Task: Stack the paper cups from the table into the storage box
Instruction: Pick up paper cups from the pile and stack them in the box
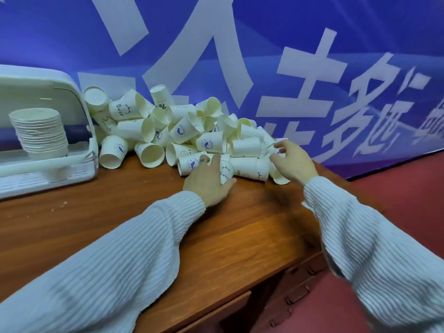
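A brown wooden counter (134, 212) carries everything, its grain running left to right and its front edge dropping to drawer fronts with dark handles at the lower right. On its far left stands a white storage box (79, 162) with its lid raised, a nested stack of paper cups (40, 131) inside. Just beside the box, a loose heap of paper cups (182, 133) lies tumbled along the back of the counter, most on their sides, some printed with blue logos, against a blue banner

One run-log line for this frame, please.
left hand: on cup pile | right hand: reaching in | storage box: holds one stack
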{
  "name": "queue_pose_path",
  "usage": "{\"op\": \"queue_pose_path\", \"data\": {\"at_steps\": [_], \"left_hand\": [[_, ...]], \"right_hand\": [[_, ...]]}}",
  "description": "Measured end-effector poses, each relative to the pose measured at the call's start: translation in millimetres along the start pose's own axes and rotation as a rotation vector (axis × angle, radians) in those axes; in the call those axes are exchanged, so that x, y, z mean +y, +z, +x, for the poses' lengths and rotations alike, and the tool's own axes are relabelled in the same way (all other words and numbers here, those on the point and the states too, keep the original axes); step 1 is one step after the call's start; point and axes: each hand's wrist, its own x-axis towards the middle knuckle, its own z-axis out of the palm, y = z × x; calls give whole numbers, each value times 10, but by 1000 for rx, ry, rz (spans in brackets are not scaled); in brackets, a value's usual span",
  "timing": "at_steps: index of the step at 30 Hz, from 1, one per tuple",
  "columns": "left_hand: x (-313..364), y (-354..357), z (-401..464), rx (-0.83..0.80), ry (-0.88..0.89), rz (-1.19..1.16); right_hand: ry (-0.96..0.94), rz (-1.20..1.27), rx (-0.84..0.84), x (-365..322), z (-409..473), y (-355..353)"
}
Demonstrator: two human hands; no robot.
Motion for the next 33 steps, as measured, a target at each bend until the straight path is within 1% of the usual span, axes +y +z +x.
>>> {"op": "queue_pose_path", "data": {"at_steps": [2, 5, 8, 10, 13, 16, 20, 25, 31, 33], "left_hand": [[54, 62, 45, -17, -26, 3], [93, 123, 86, -49, -49, 41], [92, 145, 85, -73, -57, 47], [86, 132, 62, -99, -64, 48], [65, 72, 14, -151, -82, 61], [34, 25, -29, -192, -72, 94], [4, -1, -71, -189, -60, 108], [-3, -56, -114, -167, -50, 93], [-12, -212, -152, -131, -41, 84], [-48, -268, -147, -111, -46, 51]], "right_hand": [[53, -54, -12, 210, 20, -22], [96, -74, -93, 449, 0, 1], [44, -110, -173, 591, -1, 83], [-1, -173, -186, 634, 12, 152], [-10, -226, -158, 664, 30, 268], [43, -191, -112, 665, 39, 357], [59, -185, -18, 634, 31, 412], [68, -314, 125, 495, 3, 289], [35, -379, 108, 92, -76, -148], [34, -359, 101, -50, -112, -309]]}}
